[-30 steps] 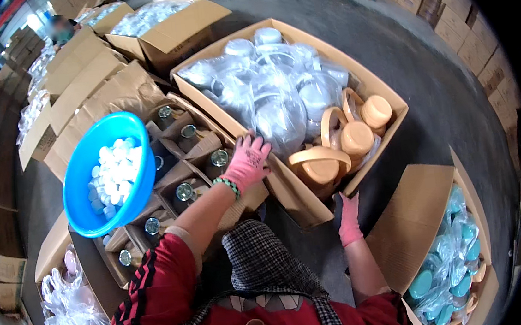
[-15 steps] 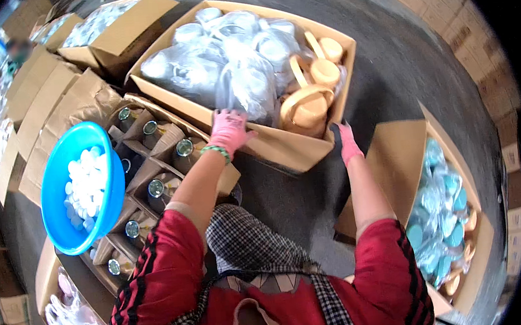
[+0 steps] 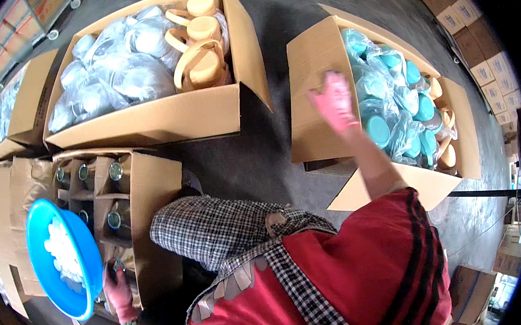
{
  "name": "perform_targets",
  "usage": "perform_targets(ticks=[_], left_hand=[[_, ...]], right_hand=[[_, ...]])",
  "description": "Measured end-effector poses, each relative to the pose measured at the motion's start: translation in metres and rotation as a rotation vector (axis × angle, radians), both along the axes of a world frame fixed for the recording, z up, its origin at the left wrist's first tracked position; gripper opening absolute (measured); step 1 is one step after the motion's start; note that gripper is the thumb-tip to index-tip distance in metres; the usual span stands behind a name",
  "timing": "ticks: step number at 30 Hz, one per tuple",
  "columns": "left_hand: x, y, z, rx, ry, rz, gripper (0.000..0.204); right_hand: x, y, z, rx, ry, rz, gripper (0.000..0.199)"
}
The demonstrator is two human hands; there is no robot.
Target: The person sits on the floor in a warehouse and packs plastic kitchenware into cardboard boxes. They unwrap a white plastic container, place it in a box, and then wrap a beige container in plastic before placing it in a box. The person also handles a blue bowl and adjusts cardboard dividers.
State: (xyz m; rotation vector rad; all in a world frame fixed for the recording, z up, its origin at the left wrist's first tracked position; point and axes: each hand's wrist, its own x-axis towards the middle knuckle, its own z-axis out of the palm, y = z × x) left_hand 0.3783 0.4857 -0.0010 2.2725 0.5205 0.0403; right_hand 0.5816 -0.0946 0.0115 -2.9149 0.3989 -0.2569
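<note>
My left hand [image 3: 120, 294], in a pink glove, is low at the left with its fingers curled round the top of a glass jar [image 3: 116, 265]. The jar stands in a divided carton [image 3: 157, 198] that holds several more jars. A blue bowl [image 3: 91, 269] of small white pieces sits right beside that hand. My right hand [image 3: 333, 101], also gloved in pink and blurred, reaches with spread fingers over the near wall of a cardboard box [image 3: 314, 68]. That box is filled with bagged turquoise lids [image 3: 394, 101]. The right hand holds nothing.
A big open box [image 3: 161, 119] at the top holds bagged clear containers and tan handled lids [image 3: 202, 29]. More cartons [image 3: 21, 118] line the left side. Stacked boxes [image 3: 479, 69] stand at the far right. Dark grey floor [image 3: 272, 155] lies between the boxes.
The view has swung right. My right hand rose from the floor to the box of turquoise lids. My left hand left the big box's flap and dropped onto a jar beside the blue bowl.
</note>
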Motion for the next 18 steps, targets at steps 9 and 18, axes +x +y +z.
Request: perform_targets(ticks=[9,18], left_hand=[[-0.07,0.016,-0.044,0.223,-0.043,0.005,0.028],[-0.078,0.003,-0.04,0.37,0.089,-0.101,0.028]], right_hand=[[-0.004,-0.149,-0.084,1.119,0.031,-0.274,0.032],[-0.014,-0.169,-0.09,1.613,0.151,-0.354,0.037]])
